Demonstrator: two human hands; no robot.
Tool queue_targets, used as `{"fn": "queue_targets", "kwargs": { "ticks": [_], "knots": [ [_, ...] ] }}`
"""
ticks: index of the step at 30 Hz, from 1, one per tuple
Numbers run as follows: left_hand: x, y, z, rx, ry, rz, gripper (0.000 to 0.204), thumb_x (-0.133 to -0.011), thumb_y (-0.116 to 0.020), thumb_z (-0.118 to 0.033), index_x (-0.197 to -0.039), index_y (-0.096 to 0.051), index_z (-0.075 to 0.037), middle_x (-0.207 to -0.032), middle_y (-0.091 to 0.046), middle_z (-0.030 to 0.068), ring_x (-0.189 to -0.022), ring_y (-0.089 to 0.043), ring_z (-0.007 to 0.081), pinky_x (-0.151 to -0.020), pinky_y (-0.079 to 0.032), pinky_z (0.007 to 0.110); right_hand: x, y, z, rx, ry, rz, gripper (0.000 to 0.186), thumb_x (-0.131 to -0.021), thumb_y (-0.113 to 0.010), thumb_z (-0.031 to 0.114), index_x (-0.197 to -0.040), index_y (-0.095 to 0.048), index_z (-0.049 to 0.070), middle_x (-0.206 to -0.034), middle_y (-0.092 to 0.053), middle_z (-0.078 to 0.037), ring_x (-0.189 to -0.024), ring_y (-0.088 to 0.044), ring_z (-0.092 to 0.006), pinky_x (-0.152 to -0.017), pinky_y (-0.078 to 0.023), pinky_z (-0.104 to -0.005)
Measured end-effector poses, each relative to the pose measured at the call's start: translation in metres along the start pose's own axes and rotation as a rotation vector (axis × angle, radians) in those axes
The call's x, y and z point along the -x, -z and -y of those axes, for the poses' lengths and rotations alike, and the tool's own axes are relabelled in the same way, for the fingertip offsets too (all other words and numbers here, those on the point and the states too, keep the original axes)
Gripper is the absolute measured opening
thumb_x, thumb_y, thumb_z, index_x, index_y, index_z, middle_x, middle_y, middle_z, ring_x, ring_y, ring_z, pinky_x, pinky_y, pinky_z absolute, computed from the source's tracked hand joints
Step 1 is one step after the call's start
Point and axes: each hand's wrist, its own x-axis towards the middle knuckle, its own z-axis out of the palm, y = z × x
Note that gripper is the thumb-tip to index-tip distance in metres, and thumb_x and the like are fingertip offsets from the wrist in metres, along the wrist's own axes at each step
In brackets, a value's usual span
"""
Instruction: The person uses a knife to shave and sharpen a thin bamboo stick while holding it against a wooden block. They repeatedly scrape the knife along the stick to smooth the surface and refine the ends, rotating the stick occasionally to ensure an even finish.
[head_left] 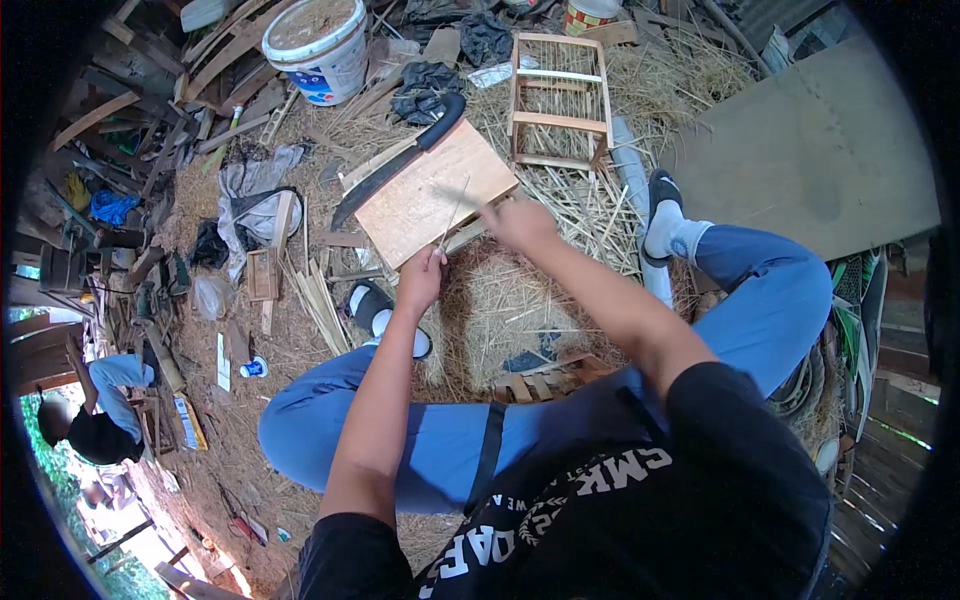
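A thin bamboo stick (455, 215) rises at a slant from my left hand (422, 277), whose fingers are pinched round its lower end. My right hand (520, 222) is closed on a small knife (462, 197); its blade is smeared by motion and crosses close to the stick. I cannot tell whether blade and stick touch. Both hands are at the near edge of a thick pale wooden block (410, 215). Along the block's far left side lies a machete (385, 180) with a curved black handle, held by neither hand.
Beyond my right hand stands a small wooden frame with thin bars (560, 100), beside several split bamboo sticks (590, 205). A white bucket (315, 55) is at the back. A large flat board (810, 150) lies right. Another person (100, 410) sits far left.
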Motion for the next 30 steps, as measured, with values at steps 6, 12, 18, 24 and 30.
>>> {"fn": "queue_targets", "kwargs": {
  "ticks": [6,12,18,24,30],
  "knots": [
    [0.003,0.001,0.000,0.079,0.097,0.055,0.028,-0.106,-0.047,-0.025,-0.090,-0.062,-0.007,-0.063,-0.055,0.0066,-0.058,-0.052,0.0174,-0.059,-0.044,0.035,0.006,0.007,0.000,0.081,0.148,0.000,0.069,-0.101,-0.039,0.061,-0.091,-0.078,0.006,-0.088,-0.075,-0.020,-0.087,-0.074,-0.0348,-0.087,-0.055,-0.0487],
    [0.008,-0.006,-0.017,0.318,0.094,0.094,0.022,-0.108,-0.045,-0.023,-0.098,-0.057,-0.008,-0.062,-0.046,-0.0021,-0.055,-0.043,0.0088,-0.052,-0.036,0.028,0.005,0.004,-0.004,0.049,0.090,-0.046,0.069,-0.101,-0.039,0.062,-0.089,-0.079,0.007,-0.083,-0.074,-0.018,-0.083,-0.074,-0.0349,-0.109,-0.042,-0.0479],
    [0.012,0.005,-0.046,0.444,0.288,0.174,0.021,-0.108,-0.045,-0.023,-0.096,-0.054,-0.009,-0.069,-0.049,-0.0024,-0.061,-0.045,0.0084,-0.057,-0.039,0.025,0.000,-0.011,-0.007,0.001,-0.029,-0.080,0.071,-0.099,-0.040,0.065,-0.083,-0.079,0.007,-0.081,-0.074,-0.018,-0.079,-0.074,-0.0344,-0.074,-0.058,-0.0486],
    [0.009,0.005,-0.038,0.493,0.329,0.147,0.024,-0.108,-0.045,-0.024,-0.092,-0.058,-0.011,-0.068,-0.048,-0.0033,-0.058,-0.041,0.0078,-0.052,-0.034,0.025,-0.004,-0.024,-0.001,0.001,0.017,-0.086,0.073,-0.099,-0.038,0.065,-0.081,-0.078,0.006,-0.077,-0.073,-0.018,-0.076,-0.073,-0.0334,-0.108,-0.033,-0.0532],
    [0.008,0.002,-0.033,0.456,0.308,0.120,0.025,-0.107,-0.046,-0.026,-0.090,-0.059,-0.012,-0.066,-0.047,-0.0039,-0.054,-0.039,0.0078,-0.046,-0.031,0.027,-0.001,-0.014,0.004,-0.010,0.049,-0.047,0.073,-0.100,-0.037,0.065,-0.086,-0.079,0.007,-0.082,-0.074,-0.019,-0.079,-0.073,-0.0354,-0.091,-0.054,-0.0496]
  ]
}}
